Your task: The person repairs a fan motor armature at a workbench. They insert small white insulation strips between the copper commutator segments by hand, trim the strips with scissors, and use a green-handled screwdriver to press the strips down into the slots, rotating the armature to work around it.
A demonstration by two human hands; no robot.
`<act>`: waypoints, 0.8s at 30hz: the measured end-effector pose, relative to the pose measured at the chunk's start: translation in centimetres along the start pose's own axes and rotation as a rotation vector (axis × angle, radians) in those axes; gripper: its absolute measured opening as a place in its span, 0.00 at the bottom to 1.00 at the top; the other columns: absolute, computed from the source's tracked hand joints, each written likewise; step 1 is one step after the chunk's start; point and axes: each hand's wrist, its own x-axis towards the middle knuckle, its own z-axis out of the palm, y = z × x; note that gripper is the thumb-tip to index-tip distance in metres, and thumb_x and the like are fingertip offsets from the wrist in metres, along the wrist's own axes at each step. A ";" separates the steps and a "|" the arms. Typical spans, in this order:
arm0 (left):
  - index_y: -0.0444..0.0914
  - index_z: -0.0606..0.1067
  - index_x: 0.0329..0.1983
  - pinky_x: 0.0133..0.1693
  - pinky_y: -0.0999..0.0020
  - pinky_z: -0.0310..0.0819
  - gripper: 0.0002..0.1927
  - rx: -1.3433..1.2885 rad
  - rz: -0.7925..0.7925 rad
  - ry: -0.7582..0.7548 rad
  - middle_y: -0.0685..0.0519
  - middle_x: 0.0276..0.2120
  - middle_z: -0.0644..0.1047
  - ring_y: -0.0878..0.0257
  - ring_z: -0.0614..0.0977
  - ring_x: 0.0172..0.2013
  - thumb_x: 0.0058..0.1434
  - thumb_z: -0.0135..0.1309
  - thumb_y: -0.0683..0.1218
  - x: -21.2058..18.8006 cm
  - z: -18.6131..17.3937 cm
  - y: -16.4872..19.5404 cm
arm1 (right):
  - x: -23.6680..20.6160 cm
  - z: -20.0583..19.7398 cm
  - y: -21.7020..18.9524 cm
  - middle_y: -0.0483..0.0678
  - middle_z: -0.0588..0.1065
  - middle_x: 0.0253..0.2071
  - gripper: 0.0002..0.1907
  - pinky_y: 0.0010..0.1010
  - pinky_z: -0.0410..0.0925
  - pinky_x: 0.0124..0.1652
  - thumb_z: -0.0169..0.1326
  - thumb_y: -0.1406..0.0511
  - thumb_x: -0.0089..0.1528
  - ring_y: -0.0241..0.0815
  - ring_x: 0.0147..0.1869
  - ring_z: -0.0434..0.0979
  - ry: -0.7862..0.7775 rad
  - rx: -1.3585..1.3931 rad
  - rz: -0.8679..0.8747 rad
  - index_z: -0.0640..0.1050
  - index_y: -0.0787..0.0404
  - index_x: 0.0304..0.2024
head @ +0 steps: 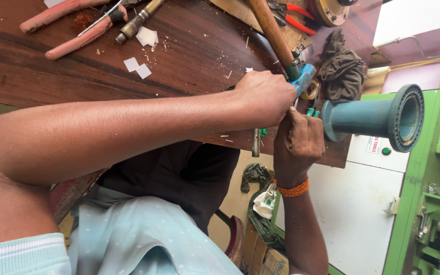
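Note:
My left hand [264,97] is closed around a small work piece at the edge of the dark wooden table [189,56], pressed against the blue head [304,77] of a tool with a wooden handle [271,30]. A thin metal rod [255,143] sticks out below this fist. My right hand [297,143], with an orange bead bracelet at the wrist, is closed just beside it on a small green-handled tool [311,112]. The two hands touch. What exactly sits inside the left fist is hidden.
A teal flanged pipe [375,118] lies right of my hands. A dark rag [341,71] lies behind it. Pink-handled pliers [75,25], a brass fitting [137,20], red-handled pliers [296,18] and white paper scraps [138,66] lie on the table. A green metal frame [423,193] stands at the right.

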 end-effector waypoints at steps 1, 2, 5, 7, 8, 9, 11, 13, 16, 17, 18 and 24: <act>0.37 0.81 0.33 0.34 0.50 0.80 0.09 0.004 0.000 -0.004 0.42 0.33 0.82 0.44 0.85 0.35 0.53 0.60 0.47 0.2 0.1 0.0 | 0.0 0.0 0.1 0.52 0.76 0.38 0.11 0.39 0.72 0.40 0.62 0.80 0.63 0.48 0.41 0.78 0.007 -0.001 -0.002 0.80 0.66 0.47; 0.37 0.81 0.33 0.34 0.50 0.80 0.09 0.008 -0.001 -0.009 0.42 0.34 0.82 0.45 0.85 0.35 0.52 0.59 0.46 0.3 0.3 0.0 | 0.0 0.0 0.1 0.52 0.76 0.37 0.11 0.39 0.72 0.40 0.62 0.80 0.62 0.48 0.41 0.78 0.008 -0.009 -0.002 0.80 0.66 0.46; 0.37 0.81 0.33 0.35 0.51 0.80 0.09 0.004 0.018 -0.005 0.43 0.34 0.82 0.45 0.85 0.35 0.51 0.60 0.45 0.9 0.4 0.0 | 0.1 0.2 0.3 0.52 0.76 0.38 0.11 0.39 0.72 0.42 0.62 0.80 0.62 0.49 0.41 0.78 0.022 -0.028 -0.020 0.81 0.67 0.46; 0.38 0.82 0.32 0.36 0.51 0.80 0.08 0.020 0.043 -0.010 0.43 0.33 0.82 0.45 0.85 0.36 0.50 0.60 0.45 1.2 0.2 -0.1 | 0.1 0.5 0.4 0.51 0.77 0.39 0.12 0.39 0.73 0.44 0.61 0.80 0.62 0.50 0.44 0.79 0.039 -0.039 -0.044 0.80 0.67 0.46; 0.38 0.82 0.31 0.36 0.51 0.80 0.07 0.027 0.058 -0.016 0.42 0.33 0.82 0.45 0.85 0.36 0.50 0.60 0.45 1.3 0.1 -0.1 | 0.1 0.7 0.5 0.51 0.77 0.39 0.12 0.39 0.73 0.43 0.62 0.80 0.62 0.49 0.43 0.79 0.055 -0.037 -0.046 0.80 0.67 0.46; 0.39 0.82 0.31 0.36 0.51 0.80 0.07 0.033 0.060 -0.024 0.42 0.32 0.82 0.45 0.85 0.35 0.51 0.60 0.45 1.3 0.0 -0.2 | 0.1 1.0 0.5 0.51 0.77 0.39 0.11 0.39 0.73 0.43 0.62 0.81 0.61 0.49 0.43 0.80 0.070 -0.034 -0.047 0.80 0.67 0.45; 0.39 0.82 0.31 0.36 0.51 0.80 0.06 0.047 0.064 -0.040 0.43 0.31 0.82 0.45 0.85 0.35 0.51 0.60 0.45 1.1 -0.4 -0.4 | 0.1 1.4 0.6 0.52 0.77 0.39 0.11 0.38 0.73 0.43 0.62 0.81 0.61 0.49 0.43 0.80 0.097 -0.014 -0.056 0.80 0.68 0.44; 0.38 0.82 0.31 0.36 0.52 0.80 0.08 0.076 0.087 -0.087 0.43 0.31 0.82 0.46 0.85 0.35 0.49 0.62 0.45 0.9 -0.9 -0.6 | 0.3 1.7 0.7 0.53 0.77 0.40 0.11 0.39 0.74 0.43 0.61 0.82 0.62 0.49 0.43 0.80 0.118 0.024 -0.082 0.79 0.69 0.44; 0.38 0.82 0.32 0.36 0.51 0.80 0.07 0.063 0.073 -0.145 0.43 0.31 0.82 0.46 0.85 0.35 0.51 0.61 0.45 0.5 -1.7 -1.0 | 0.8 1.5 0.5 0.54 0.77 0.41 0.10 0.39 0.75 0.45 0.60 0.82 0.63 0.50 0.46 0.81 0.123 0.079 -0.136 0.79 0.69 0.45; 0.38 0.82 0.32 0.36 0.51 0.80 0.07 0.049 0.067 -0.166 0.42 0.31 0.82 0.46 0.85 0.35 0.53 0.60 0.45 0.4 -1.9 -1.0 | 0.9 1.0 0.4 0.54 0.78 0.42 0.10 0.39 0.75 0.46 0.60 0.81 0.64 0.50 0.46 0.81 0.075 0.076 -0.120 0.79 0.68 0.46; 0.37 0.82 0.32 0.36 0.51 0.80 0.08 0.043 0.068 -0.164 0.42 0.32 0.81 0.45 0.85 0.35 0.53 0.61 0.47 0.3 -2.0 -1.0 | 1.0 0.5 0.2 0.54 0.78 0.43 0.10 0.39 0.75 0.47 0.59 0.81 0.64 0.50 0.47 0.81 0.033 0.069 -0.101 0.79 0.68 0.47; 0.36 0.81 0.33 0.35 0.50 0.79 0.09 0.069 0.097 -0.183 0.42 0.33 0.81 0.44 0.84 0.35 0.52 0.61 0.46 0.1 -1.9 -0.8 | 1.1 -3.1 0.0 0.53 0.79 0.44 0.11 0.37 0.75 0.45 0.59 0.79 0.65 0.46 0.46 0.82 -0.207 0.192 0.047 0.82 0.67 0.49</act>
